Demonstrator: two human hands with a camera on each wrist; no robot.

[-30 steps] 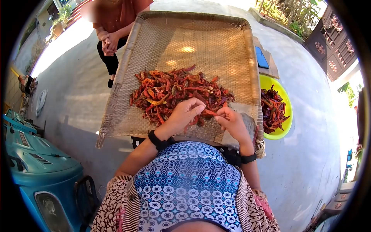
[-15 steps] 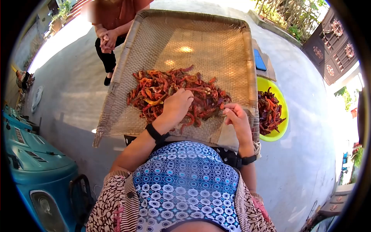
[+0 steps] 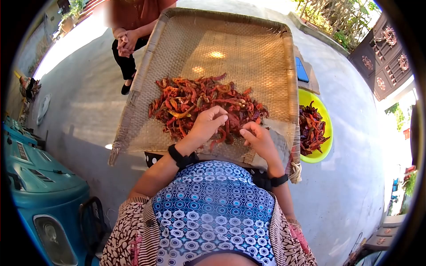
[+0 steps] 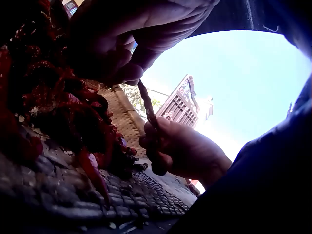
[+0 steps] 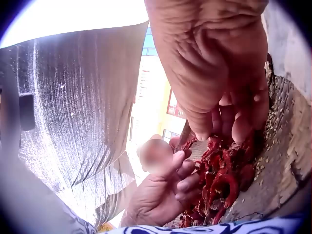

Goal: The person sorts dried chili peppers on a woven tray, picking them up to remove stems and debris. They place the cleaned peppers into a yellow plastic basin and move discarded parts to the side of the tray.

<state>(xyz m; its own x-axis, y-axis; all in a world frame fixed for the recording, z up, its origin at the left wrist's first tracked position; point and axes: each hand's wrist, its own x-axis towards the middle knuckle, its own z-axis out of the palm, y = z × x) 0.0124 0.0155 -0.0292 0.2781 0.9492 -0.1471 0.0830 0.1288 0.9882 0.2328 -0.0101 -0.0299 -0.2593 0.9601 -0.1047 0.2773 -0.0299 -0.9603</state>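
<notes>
A loose pile of dried red chili peppers [image 3: 199, 95] covers the near middle of a woven tray [image 3: 230, 37]. My left hand [image 3: 206, 126] is over the pile's near edge, thumb and fingertips pinching one end of a thin, wrinkled dried chili [image 4: 147, 102]. To its right, my right hand [image 3: 262, 141] pinches the chili's other end, so it spans the gap between both hands in the left wrist view. In the right wrist view the right hand [image 5: 209, 63] is above the peppers, with the left hand [image 5: 161, 192] lower and beside them.
A yellow-green basin [image 3: 327, 137] of dried chilies stands right of the tray, below a blue phone [image 3: 301, 70] on cardboard. Loose seeds [image 5: 265, 146] lie on the weave. A person in a rust-coloured shirt [image 3: 133, 17] is at the tray's far left. A teal vehicle [image 3: 49, 177] stands left.
A second ago both hands were together at a reddish chili. Half a second ago the left hand reached into the pile, apart from the right. Now they are closer again, with a chili between them.
</notes>
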